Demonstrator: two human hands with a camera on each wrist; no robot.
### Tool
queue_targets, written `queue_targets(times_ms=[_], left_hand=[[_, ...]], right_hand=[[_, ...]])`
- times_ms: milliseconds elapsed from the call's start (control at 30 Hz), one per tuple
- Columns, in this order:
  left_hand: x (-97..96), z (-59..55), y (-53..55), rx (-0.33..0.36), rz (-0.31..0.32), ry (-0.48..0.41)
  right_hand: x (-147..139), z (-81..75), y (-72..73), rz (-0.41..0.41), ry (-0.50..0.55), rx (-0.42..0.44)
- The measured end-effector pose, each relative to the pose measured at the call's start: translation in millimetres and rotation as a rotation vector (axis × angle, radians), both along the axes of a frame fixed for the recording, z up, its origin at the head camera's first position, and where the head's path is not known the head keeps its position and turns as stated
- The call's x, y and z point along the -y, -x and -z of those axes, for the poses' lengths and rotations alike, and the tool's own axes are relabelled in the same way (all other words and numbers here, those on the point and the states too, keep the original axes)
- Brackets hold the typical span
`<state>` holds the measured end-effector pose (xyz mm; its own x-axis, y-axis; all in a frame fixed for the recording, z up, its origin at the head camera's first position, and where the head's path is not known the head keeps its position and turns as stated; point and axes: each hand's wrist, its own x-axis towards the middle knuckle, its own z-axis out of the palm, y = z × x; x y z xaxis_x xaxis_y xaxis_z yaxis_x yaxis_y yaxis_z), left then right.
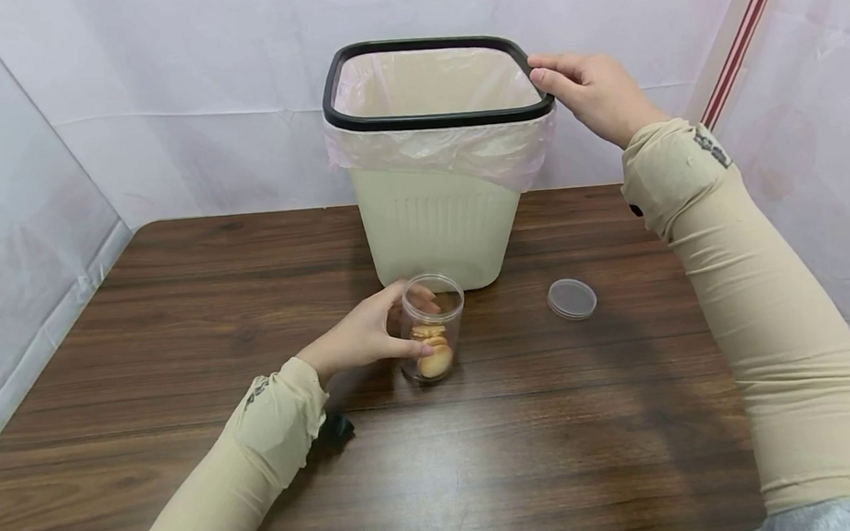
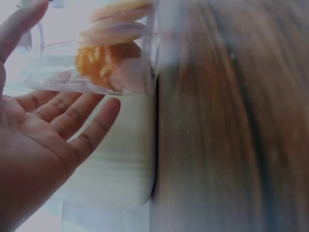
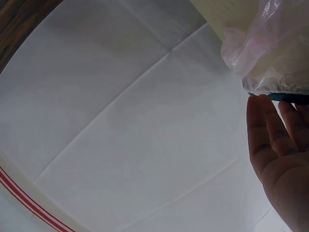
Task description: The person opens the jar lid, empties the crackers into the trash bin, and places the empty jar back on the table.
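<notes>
My left hand [image 1: 370,331] is around a clear plastic jar [image 1: 453,329], thumb across its near side and fingers behind it. Several golden cookies [image 1: 435,362] lie in the lower part of the uncapped, upright jar; one looks lumpy in the left wrist view. The cream trash bin [image 1: 441,231] stands just behind the jar, lined with a pinkish plastic bag [image 1: 454,148] folded over its outside under a black rim ring [image 1: 444,120]. At the bin's right corner, my right hand [image 1: 594,93] touches the rim ring with its fingertips, the fingers nearly straight in the right wrist view.
A round clear lid [image 1: 572,299] lies on the dark wood table [image 1: 555,437], right of the jar. Something small and black [image 1: 336,428] shows by the left wrist. White sheeting [image 1: 198,92] hangs behind and at both sides, with a red-striped band [image 1: 745,33] at right.
</notes>
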<state>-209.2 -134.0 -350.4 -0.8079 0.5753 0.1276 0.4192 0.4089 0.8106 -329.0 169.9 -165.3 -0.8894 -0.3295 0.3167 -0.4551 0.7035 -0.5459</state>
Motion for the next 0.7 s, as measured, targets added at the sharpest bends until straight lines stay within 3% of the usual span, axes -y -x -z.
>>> queue_targets(times_ms=[367,700], left_hand=[[0.9,-7.5,-3.1,-0.010,-0.044,0.018],[7.9,-19.2,-2.6,-0.047,-0.099,-0.042]], right_hand=[[0.7,0.2,1.2,0.009,0.004,0.017],[-0.6,0.0,3.4,0.009,0.011,0.026]])
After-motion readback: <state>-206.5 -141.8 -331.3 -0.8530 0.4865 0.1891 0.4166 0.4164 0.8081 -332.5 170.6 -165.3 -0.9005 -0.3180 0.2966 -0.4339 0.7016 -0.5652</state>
